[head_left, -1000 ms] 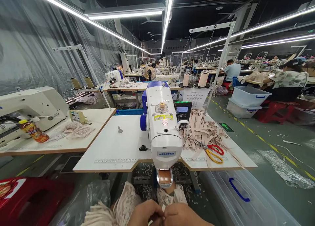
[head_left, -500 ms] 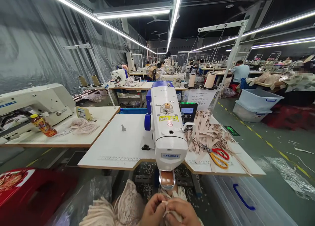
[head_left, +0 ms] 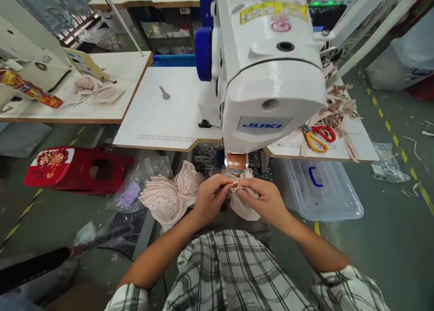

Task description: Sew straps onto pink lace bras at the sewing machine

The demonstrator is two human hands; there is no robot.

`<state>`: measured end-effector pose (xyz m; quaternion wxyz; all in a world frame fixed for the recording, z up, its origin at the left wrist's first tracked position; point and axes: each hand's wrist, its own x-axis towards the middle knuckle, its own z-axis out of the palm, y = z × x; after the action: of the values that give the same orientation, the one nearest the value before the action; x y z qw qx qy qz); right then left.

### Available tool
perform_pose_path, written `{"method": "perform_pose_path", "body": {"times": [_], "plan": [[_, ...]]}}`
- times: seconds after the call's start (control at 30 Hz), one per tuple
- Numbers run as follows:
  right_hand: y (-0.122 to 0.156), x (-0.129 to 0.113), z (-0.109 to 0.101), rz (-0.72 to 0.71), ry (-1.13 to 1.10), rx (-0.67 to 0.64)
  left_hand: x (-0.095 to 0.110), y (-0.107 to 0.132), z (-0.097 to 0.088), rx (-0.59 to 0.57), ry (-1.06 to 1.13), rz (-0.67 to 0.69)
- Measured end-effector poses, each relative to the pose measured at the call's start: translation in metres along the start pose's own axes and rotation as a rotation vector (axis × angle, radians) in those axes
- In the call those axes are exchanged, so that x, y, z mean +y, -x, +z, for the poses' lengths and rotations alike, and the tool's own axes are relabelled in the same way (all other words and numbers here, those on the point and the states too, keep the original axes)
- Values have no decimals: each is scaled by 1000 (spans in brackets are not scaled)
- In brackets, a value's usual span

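Bright, even overhead light; soft shadows under the table (head_left: 159, 134); wide-angle bending at edges; slight corner blur.

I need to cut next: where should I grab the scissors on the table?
Take the scissors by the red and yellow loop handles, coming from the table's front edge on the right hand's side. The handles face that edge; the blades point back into the strip pile.

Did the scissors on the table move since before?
No. The scissors lie on the same strap pile, right of the sewing machine; only the camera tilted down.
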<state>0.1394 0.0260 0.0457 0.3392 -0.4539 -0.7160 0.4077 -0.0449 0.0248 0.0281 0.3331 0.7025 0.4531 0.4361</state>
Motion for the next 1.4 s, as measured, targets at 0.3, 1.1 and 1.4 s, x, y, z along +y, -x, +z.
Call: {"method": "perform_pose_path", "body": {"times": [0.3,1.1,1.4], "plan": [[-18,2,-24,-36,185,-51,14,-7,-11,-50,-219,277],[-24,1,-30,122,62,-256,12,-25,-14,-292,-595,203],[-63,-11,-41,5,319,-204,-5,-33,-14,43,-643,399]]}}
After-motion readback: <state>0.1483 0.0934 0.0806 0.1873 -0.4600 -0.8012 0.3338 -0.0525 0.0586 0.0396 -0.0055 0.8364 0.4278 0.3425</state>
